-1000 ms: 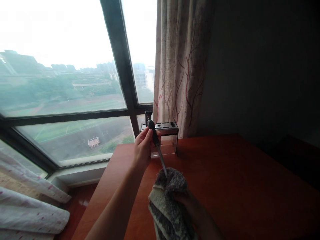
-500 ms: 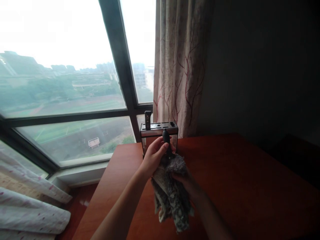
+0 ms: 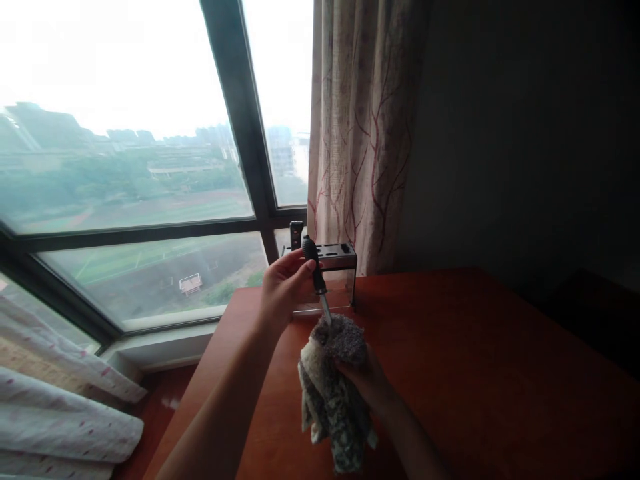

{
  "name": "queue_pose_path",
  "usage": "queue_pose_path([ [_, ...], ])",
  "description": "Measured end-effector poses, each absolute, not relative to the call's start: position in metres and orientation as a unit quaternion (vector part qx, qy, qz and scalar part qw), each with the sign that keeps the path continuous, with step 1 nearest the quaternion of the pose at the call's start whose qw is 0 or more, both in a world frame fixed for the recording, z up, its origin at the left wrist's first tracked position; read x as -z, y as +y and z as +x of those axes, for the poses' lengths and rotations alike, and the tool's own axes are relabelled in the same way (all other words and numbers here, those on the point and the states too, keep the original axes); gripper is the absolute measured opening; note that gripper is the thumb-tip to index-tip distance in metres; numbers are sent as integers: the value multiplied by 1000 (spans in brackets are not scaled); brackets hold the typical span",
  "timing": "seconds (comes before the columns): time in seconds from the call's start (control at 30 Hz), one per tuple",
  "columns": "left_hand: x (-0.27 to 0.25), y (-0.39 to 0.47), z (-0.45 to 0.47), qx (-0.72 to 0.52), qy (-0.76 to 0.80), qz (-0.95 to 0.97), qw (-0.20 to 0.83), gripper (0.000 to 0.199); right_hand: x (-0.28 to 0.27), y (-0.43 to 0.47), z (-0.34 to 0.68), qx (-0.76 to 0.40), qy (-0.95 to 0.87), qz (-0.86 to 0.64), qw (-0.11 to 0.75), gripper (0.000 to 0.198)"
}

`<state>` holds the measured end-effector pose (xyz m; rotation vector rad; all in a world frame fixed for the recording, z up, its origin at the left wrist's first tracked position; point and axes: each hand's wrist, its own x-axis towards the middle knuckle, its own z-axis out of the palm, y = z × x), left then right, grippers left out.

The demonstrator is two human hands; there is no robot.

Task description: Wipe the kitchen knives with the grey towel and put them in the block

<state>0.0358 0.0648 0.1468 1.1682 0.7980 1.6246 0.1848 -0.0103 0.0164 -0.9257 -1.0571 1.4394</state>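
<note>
My left hand [image 3: 285,287] is closed on the ribbed handle of a black-handled metal rod [image 3: 315,265], which resembles a sharpening steel. The rod slants down toward me, and its lower part is hidden in a cloth. That cloth [image 3: 340,400], fluffy grey and patterned, hangs bunched over the table. My right hand [image 3: 367,380] grips it from the right side, with most fingers hidden. Just behind my left hand stands a metal-topped knife rack [image 3: 337,252] with clear sides. A black knife handle [image 3: 296,235] sticks up from its left end.
The reddish-brown wooden table [image 3: 450,347] extends under my hands. Behind it hangs a branch-patterned curtain [image 3: 360,133], beside a dark wall. A large window [image 3: 150,187] lies to the left, with a second curtain [image 3: 65,420] at lower left.
My left hand has moved up and left with the rod, baring a stretch of metal shaft above the cloth. My right hand and the cloth have shifted slightly down and left.
</note>
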Motion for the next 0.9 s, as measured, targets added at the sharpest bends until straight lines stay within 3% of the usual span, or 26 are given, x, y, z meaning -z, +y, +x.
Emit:
queue_pose_path([
  [0.3,-182,90,29,-694,316,514,393,41,20,-23,198,-681,-274,-396,552,38],
  [0.5,-226,108,30,-745,265,541,287,41,33,-31,195,-776,-146,-356,500,32],
  [0.7,-272,123,28,-749,246,585,191,33,30,-38,196,-805,-180,-384,416,32],
  [0.9,-284,144,25,-750,252,589,164,28,34,-35,197,-807,-203,-373,411,37],
])
